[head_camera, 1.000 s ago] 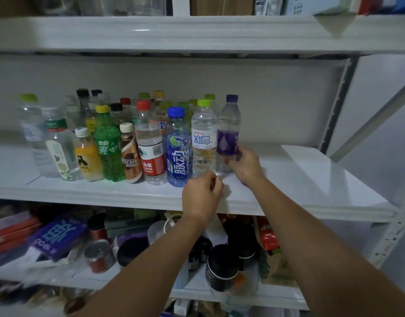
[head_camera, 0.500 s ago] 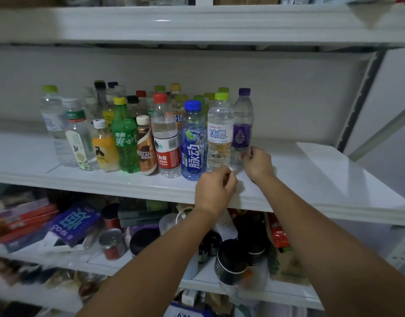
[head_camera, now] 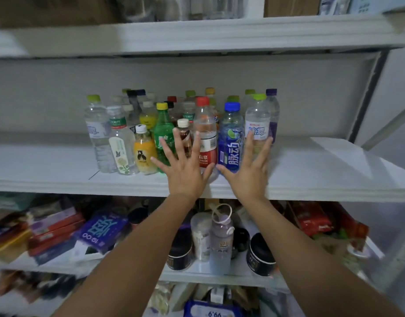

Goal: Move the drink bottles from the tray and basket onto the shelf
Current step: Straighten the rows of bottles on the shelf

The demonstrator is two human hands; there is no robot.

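While both hands hang empty before the front row of bottles [head_camera: 122, 152], we log the step as settling stock on the shelf [head_camera: 311, 177]: by our reading, a placing finished or a row being squared.

Item, left hand [head_camera: 185, 172]: palm forward, fingers [head_camera: 195, 147] splayed wide, holding nothing, in front of the green bottle [head_camera: 161, 131] and coffee bottle [head_camera: 184, 133].

Item, right hand [head_camera: 250, 175]: likewise wide and empty, before the blue bottle [head_camera: 230, 143] and clear bottle [head_camera: 257, 124]. Whether any fingertip touches plastic we cannot tell; the wide lens flattens the gap.

Item, bottles: a tight upright cluster, several rows deep, left of the shelf's middle. Thin plastic, ribbed or waisted; screw caps in lime, red, blue, yellow, white, purple; glossy wrap labels. The red-cap bottle [head_camera: 205, 131] stands between the hands. The orange bottle [head_camera: 143, 154] is squat and rounded; the purple bottle [head_camera: 274, 110] is tall and slim, at the right end.

Item, shelf: white board, smooth, faintly glossy, on grey metal uprights; bare board lies right of the cluster.

Item, tray and basket: not in view.

Next move, as we judge it: draw both hands clear without brushing the light front row, fetch another bottle from tray or basket, grip it round the body, and stand it on the bare board at the right.

Below: boxes [head_camera: 98, 232], dark jars [head_camera: 261, 255], a lilac flask [head_camera: 221, 245].
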